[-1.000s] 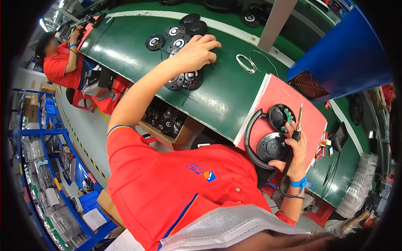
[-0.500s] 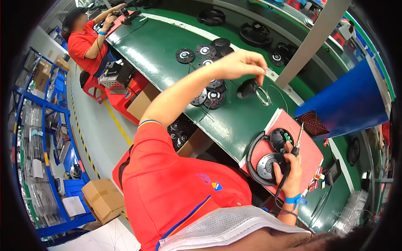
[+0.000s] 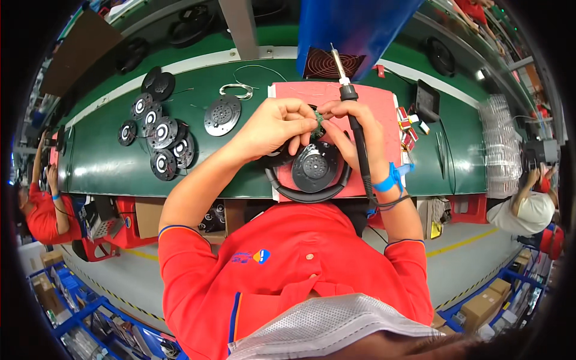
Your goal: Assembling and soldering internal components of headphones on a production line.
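Observation:
Over the pink mat, my left hand (image 3: 277, 127) is closed, its fingertips pinching the edge of a small green circuit board (image 3: 318, 120). My right hand (image 3: 364, 123) keeps a soldering iron (image 3: 359, 141) tucked in its grip, bare tip pointing up and away, while its thumb and forefinger meet at the same board. Below the hands lies a black headphone set, with a round perforated ear cup (image 3: 315, 167) facing up and the curved headband (image 3: 312, 195) toward me. The second cup is mostly hidden by my left hand.
A round speaker plate (image 3: 222, 115) lies left of the pink mat (image 3: 378, 102), near a wire coil (image 3: 238, 92). Several black speaker discs (image 3: 163, 132) are grouped farther left. A blue fan unit (image 3: 354, 33) stands behind the mat. Small red-and-white pieces (image 3: 408, 133) and a black tray (image 3: 426, 100) lie right.
My left hand has moved from a dark round part over the table to the headphone set, where it now pinches the circuit board. The view has swung round; my right hand still holds the soldering iron.

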